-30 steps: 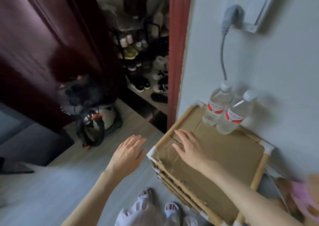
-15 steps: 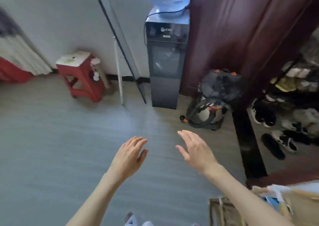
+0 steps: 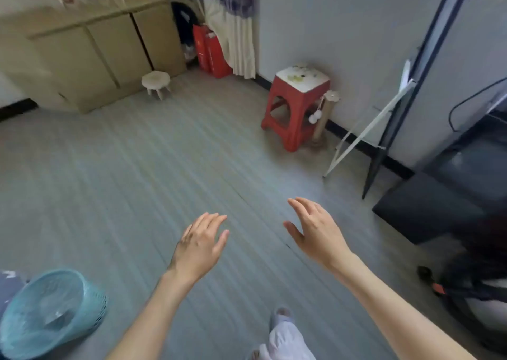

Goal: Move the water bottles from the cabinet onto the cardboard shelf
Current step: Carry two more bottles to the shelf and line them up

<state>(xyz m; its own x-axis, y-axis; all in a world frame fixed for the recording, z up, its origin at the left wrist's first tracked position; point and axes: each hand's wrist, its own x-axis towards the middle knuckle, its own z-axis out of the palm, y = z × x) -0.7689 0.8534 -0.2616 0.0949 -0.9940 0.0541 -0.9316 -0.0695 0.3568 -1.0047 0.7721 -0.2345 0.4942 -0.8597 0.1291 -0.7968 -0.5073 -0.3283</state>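
Both hands hold nothing, the left hand and right hand stretched forward palm-down over the grey floor with fingers loosely spread, while the tan cabinet stands closed against the far wall, well apart, no bottles showing.

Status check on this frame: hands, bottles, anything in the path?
Left hand open, right hand open, both empty. No water bottles in view. Cabinet ahead across bare floor; red stool off to the right.
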